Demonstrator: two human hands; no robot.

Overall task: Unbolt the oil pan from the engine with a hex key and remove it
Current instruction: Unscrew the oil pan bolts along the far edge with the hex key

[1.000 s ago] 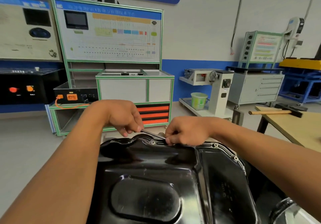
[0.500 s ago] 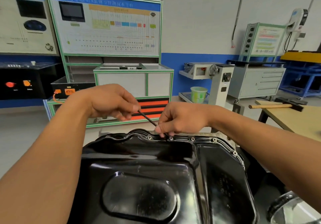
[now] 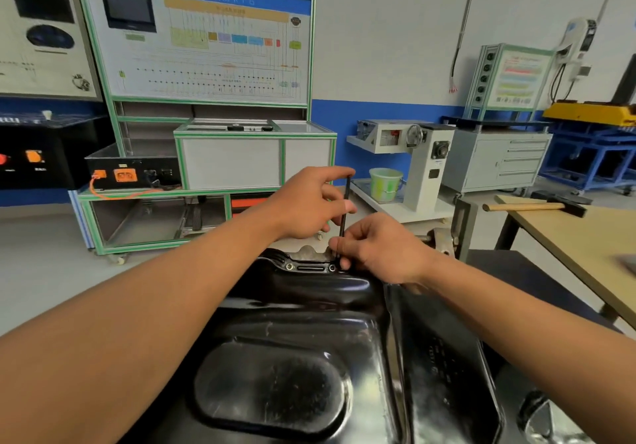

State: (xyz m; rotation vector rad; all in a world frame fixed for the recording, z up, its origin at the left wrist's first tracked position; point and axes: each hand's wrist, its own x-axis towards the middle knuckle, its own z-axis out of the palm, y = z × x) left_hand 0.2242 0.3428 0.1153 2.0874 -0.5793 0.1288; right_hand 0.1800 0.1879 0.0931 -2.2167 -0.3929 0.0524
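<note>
The glossy black oil pan fills the lower middle of the head view, its bolted flange along the far edge. A thin black hex key stands nearly upright over a bolt hole on that flange. My left hand pinches the key's upper end between thumb and fingers. My right hand pinches the key's lower end right at the flange, and hides the bolt under it.
A wooden table with a hammer stands to the right. Beyond the pan sit a green-framed training cabinet, a white machine with a green bucket, and grey drawers.
The hex key has swung from lying slanted to the left up to nearly vertical. My left hand rose and moved right with its upper end. My right hand stayed at the flange.
</note>
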